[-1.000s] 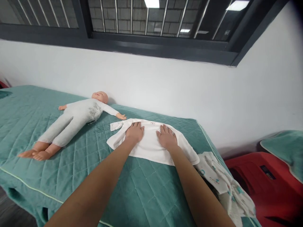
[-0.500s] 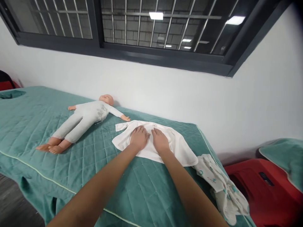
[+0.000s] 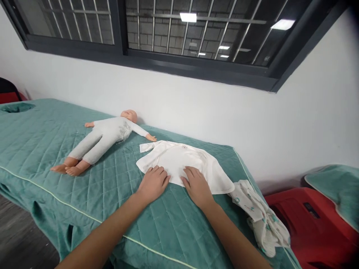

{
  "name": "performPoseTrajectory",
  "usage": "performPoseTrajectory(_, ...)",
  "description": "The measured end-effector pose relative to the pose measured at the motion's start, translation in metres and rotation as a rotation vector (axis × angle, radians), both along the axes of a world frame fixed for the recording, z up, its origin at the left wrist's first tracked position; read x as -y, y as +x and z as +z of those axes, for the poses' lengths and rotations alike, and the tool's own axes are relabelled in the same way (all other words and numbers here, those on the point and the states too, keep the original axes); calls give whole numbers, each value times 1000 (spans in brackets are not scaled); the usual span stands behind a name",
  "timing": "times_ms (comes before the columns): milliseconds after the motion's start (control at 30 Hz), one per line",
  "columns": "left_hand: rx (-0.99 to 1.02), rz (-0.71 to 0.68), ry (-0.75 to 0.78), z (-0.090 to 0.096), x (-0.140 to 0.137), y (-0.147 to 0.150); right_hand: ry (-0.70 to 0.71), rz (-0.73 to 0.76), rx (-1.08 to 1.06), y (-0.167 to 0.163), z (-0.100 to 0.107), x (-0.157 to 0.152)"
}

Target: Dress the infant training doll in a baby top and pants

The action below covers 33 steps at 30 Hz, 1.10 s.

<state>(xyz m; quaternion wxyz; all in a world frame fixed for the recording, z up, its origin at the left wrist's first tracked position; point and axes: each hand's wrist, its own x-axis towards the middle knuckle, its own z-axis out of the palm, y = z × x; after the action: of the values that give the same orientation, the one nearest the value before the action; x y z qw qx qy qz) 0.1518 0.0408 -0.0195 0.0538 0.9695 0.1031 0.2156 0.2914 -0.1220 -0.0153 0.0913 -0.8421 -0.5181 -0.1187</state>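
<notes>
A small white baby shirt (image 3: 179, 157) lies spread on the green quilted bed cover (image 3: 162, 224), one short sleeve pointing left. My left hand (image 3: 154, 183) rests at the shirt's near edge, fingers laid out over the cloth. At the same edge, a little to the right, my right hand (image 3: 197, 185) touches the fabric with its fingers apart. Neither hand grips anything. A baby doll (image 3: 108, 132) in a pale bodysuit lies on its back to the left, one hand close to the shirt's sleeve.
Crumpled white cloth with a green print (image 3: 260, 216) hangs over the bed's right edge. Beyond it stands a red chair (image 3: 316, 220) with green fabric (image 3: 336, 190) on it. A white wall (image 3: 196, 106) and a barred window (image 3: 196, 33) run along the back.
Both hands have slid toward me, from the middle of the shirt to its near edge. The view has shifted slightly; the doll and shirt stay in place.
</notes>
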Motion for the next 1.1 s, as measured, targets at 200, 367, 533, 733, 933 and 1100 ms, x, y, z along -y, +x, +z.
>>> performPoseTrajectory(200,-19,6,-26,-3,0,2,-29,-107,85,-17,7,22)
performPoseTrajectory(367,-38,-8,-57,-2,-1,2,-59,-133,68,-16,8,23)
performPoseTrajectory(533,-54,-39,-82,0,2,-2,-115,-192,47,-18,9,23)
performPoseTrajectory(733,194,160,-338,-6,-22,-4,-46,-190,-25,-18,17,16)
performPoseTrajectory(933,256,520,-382,-18,-106,7,211,-156,-552,-1,26,-45)
performPoseTrajectory(1100,35,467,-303,-17,-145,24,259,-258,-960,33,21,-129)
